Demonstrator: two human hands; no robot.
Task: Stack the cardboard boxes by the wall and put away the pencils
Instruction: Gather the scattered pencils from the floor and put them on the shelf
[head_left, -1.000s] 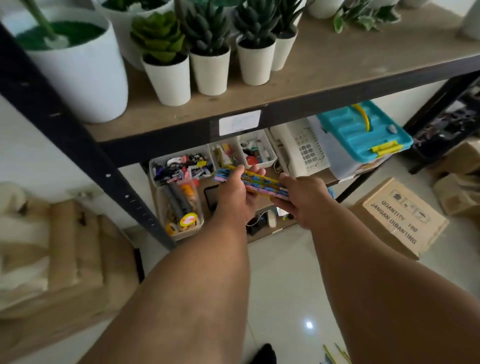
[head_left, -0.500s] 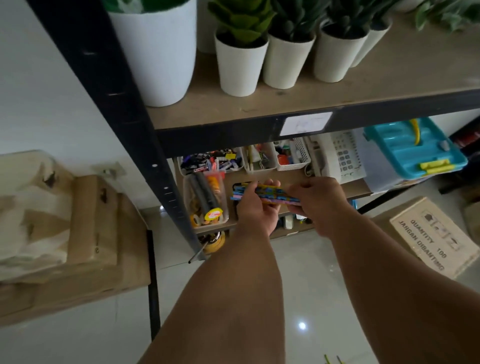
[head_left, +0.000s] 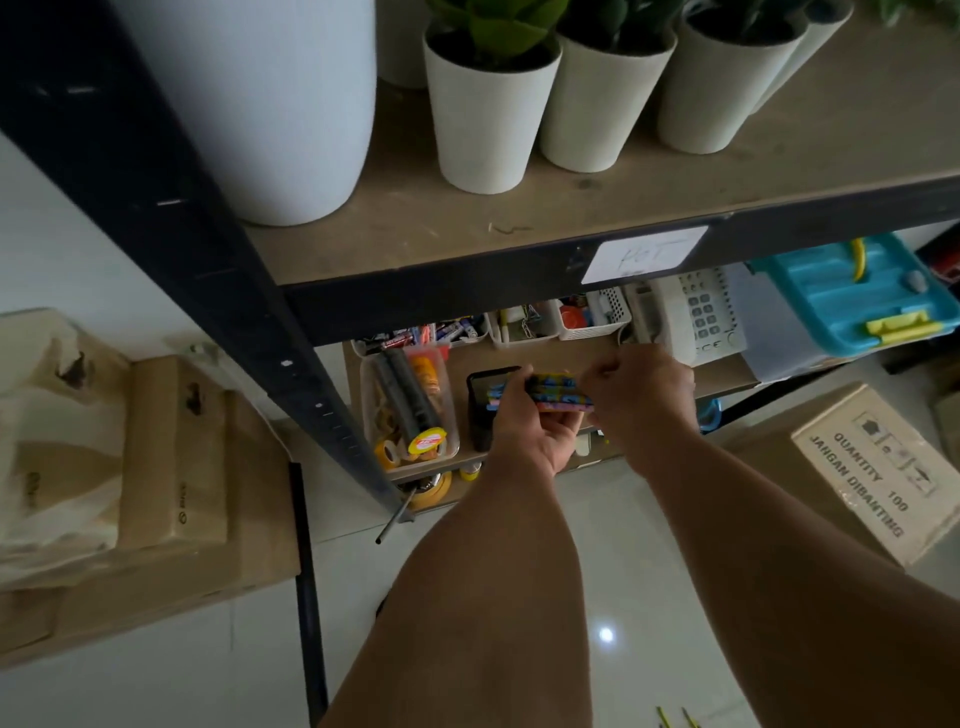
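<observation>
Here, in the head view, both hands hold a bundle of colourful pencils (head_left: 558, 392) level over the lower shelf (head_left: 550, 358). The left hand (head_left: 535, 426) cups one end from beneath and the right hand (head_left: 639, 395) pinches the other, probably to square the ends. The bundle hangs just beside the black holder (head_left: 480, 410), its likely home. Cardboard boxes (head_left: 176, 457) lie stacked by the wall at left. A printed box (head_left: 872, 467) sits apart on the floor at right. What seem to be loose pencils (head_left: 675, 719) lie at the view's bottom edge.

Matt wooden shelf board (head_left: 810, 161), black metal upright (head_left: 171, 208), glossy tiled floor (head_left: 623, 597), brown cardboard box (head_left: 878, 467).
</observation>
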